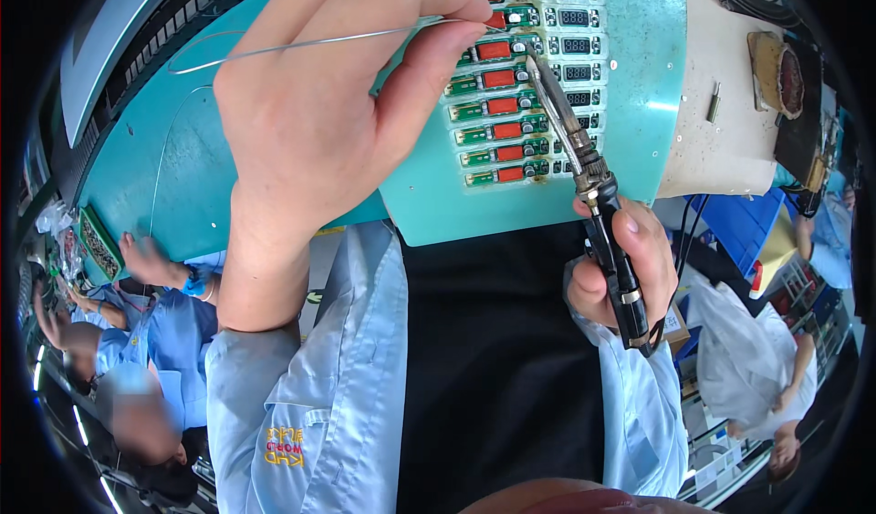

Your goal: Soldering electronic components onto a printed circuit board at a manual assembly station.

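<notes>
My left hand is raised close to the camera and pinches a thin silver solder wire between thumb and fingers. The wire's end reaches toward a panel of small green circuit boards with red parts and small displays, held in a teal fixture. My right hand grips the black handle of a soldering iron. The iron's metal tip rests on the upper rows of the boards, close to the wire's end.
A beige pad with a small metal pin lies right of the fixture, beside a brown soldering sponge holder. Other people in light blue coats work at the lower left and lower right. Blue crates stand at right.
</notes>
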Action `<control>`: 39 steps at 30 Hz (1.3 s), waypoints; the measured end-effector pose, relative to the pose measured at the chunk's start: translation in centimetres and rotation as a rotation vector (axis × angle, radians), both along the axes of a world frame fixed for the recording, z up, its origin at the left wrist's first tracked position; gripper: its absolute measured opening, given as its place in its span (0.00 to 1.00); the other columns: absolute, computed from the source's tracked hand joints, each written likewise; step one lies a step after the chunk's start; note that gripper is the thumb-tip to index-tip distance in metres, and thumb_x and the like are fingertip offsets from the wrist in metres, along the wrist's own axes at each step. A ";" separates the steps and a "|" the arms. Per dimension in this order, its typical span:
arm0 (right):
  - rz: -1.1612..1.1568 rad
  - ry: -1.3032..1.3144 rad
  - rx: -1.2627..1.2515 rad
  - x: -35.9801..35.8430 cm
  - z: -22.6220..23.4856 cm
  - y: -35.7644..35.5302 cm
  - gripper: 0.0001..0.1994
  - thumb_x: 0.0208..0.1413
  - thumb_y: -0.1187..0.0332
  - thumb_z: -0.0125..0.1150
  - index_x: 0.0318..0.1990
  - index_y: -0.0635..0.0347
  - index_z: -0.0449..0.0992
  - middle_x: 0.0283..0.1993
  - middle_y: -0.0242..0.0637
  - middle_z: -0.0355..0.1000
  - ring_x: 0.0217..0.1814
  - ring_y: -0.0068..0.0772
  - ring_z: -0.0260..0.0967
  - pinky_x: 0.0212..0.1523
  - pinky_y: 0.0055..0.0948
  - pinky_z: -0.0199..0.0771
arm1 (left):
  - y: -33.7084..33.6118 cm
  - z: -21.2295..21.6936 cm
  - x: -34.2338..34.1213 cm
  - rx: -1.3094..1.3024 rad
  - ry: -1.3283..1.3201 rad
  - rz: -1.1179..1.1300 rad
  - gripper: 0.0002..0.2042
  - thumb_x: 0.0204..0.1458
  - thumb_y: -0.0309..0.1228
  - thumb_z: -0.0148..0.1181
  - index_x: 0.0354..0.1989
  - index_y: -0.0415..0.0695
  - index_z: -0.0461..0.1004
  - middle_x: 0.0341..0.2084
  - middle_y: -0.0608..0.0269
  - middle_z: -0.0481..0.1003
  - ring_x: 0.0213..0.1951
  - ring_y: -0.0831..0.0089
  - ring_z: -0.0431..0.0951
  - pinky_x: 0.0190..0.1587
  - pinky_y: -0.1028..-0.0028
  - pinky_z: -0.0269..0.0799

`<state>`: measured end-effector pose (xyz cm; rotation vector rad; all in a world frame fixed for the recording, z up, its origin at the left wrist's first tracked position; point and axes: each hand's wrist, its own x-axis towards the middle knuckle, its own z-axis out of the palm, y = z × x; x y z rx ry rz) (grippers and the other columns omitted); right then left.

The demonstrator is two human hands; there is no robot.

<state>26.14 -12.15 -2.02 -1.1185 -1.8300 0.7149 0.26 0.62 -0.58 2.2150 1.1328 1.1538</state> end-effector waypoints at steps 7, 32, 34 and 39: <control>-0.019 0.053 0.041 0.1 -0.3 -0.5 0.23 0.61 0.57 0.71 0.57 0.64 0.76 0.49 0.51 0.78 0.40 0.42 0.78 0.41 0.34 0.79 | -0.9 0.5 -0.1 0.008 -0.020 0.037 0.07 0.48 0.16 0.69 0.34 0.38 0.82 0.34 0.61 0.81 0.28 0.75 0.75 0.30 0.81 0.70; -0.049 0.008 0.034 0.2 -0.2 -1.4 0.21 0.61 0.57 0.71 0.53 0.63 0.78 0.46 0.48 0.80 0.38 0.40 0.79 0.39 0.32 0.78 | -2.2 0.2 0.8 -0.087 -0.028 0.027 0.07 0.48 0.16 0.69 0.34 0.39 0.83 0.35 0.64 0.81 0.27 0.78 0.72 0.28 0.82 0.66; -0.047 0.008 0.034 0.2 -0.2 -1.4 0.21 0.60 0.57 0.72 0.53 0.63 0.78 0.46 0.48 0.80 0.38 0.40 0.79 0.39 0.33 0.79 | -2.2 0.2 0.8 -0.090 -0.027 0.027 0.07 0.48 0.16 0.69 0.34 0.39 0.83 0.35 0.64 0.81 0.27 0.79 0.72 0.28 0.83 0.66; -0.047 -0.009 0.021 0.2 0.0 -1.4 0.21 0.60 0.57 0.72 0.53 0.63 0.78 0.46 0.48 0.80 0.39 0.41 0.79 0.40 0.33 0.79 | -2.0 0.2 0.9 -0.105 0.003 0.016 0.07 0.48 0.16 0.69 0.34 0.39 0.82 0.35 0.65 0.81 0.27 0.79 0.71 0.28 0.83 0.66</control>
